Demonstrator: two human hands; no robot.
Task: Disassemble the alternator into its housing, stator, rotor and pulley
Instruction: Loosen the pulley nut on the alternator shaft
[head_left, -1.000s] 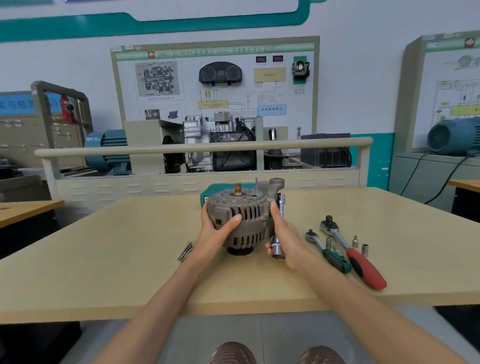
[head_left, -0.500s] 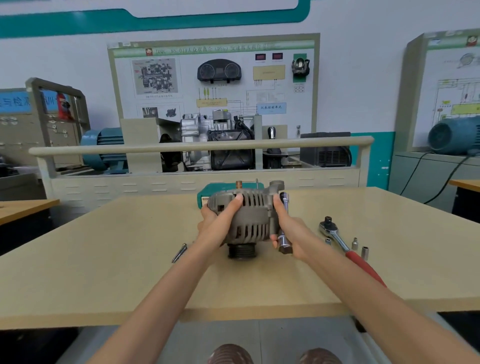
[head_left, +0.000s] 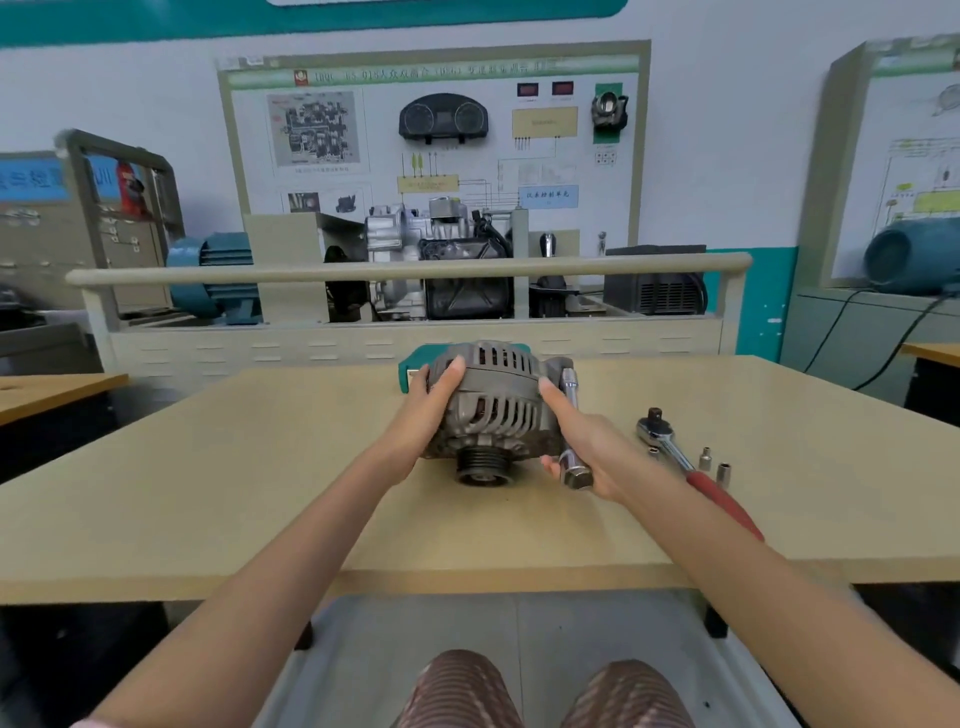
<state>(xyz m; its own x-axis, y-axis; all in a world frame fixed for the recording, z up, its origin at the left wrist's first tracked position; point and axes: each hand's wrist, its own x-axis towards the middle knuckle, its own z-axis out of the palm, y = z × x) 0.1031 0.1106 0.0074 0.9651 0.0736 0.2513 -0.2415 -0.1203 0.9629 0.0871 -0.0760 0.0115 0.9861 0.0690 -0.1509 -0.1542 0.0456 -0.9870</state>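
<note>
Two hands hold the alternator (head_left: 493, 410) between them, tilted so its pulley (head_left: 482, 464) faces the person and sits low, close to the desk (head_left: 260, 467); whether it touches the desk I cannot tell. Left hand (head_left: 423, 415) is curled over the housing's left side, fingertips up on the ribbed top. Right hand (head_left: 592, 447) presses its straight forefinger along the housing's right side while its other fingers curl round a socket extension (head_left: 571, 431), which runs up beside the alternator. Just right of the right hand lies a ratchet (head_left: 691, 462) with a red handle, and beyond that three small sockets (head_left: 714, 465) stand on the desk. Behind the alternator, past both hands, a green case (head_left: 413, 364) shows partly.
</note>
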